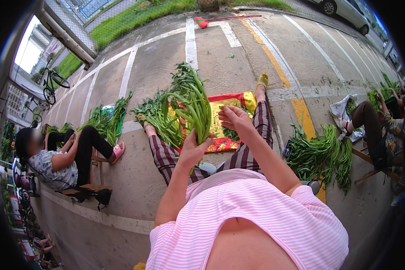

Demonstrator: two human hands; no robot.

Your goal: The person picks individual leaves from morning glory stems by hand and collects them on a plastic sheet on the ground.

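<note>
My left hand [196,148] is wrapped around the lower stems of a bunch of leafy green vegetables [197,104], likely water spinach. The bunch stands nearly upright between my knees, leaves away from me. Just right of it, my right hand [238,122] is raised with thumb and forefinger pinched at what looks like a small green scrap [221,107]. Below both hands a red and yellow printed sack [219,146] lies on the ground, with loose green leaves [230,133] on it. More stems lie in a pile [160,123] by my left leg.
A seated person [60,162] is at left beside more greens [103,121]. At right, another seated person [389,135] is near a heap of greens [319,152] and a white sack [344,109]. A red broom [202,23] lies ahead on the marked concrete.
</note>
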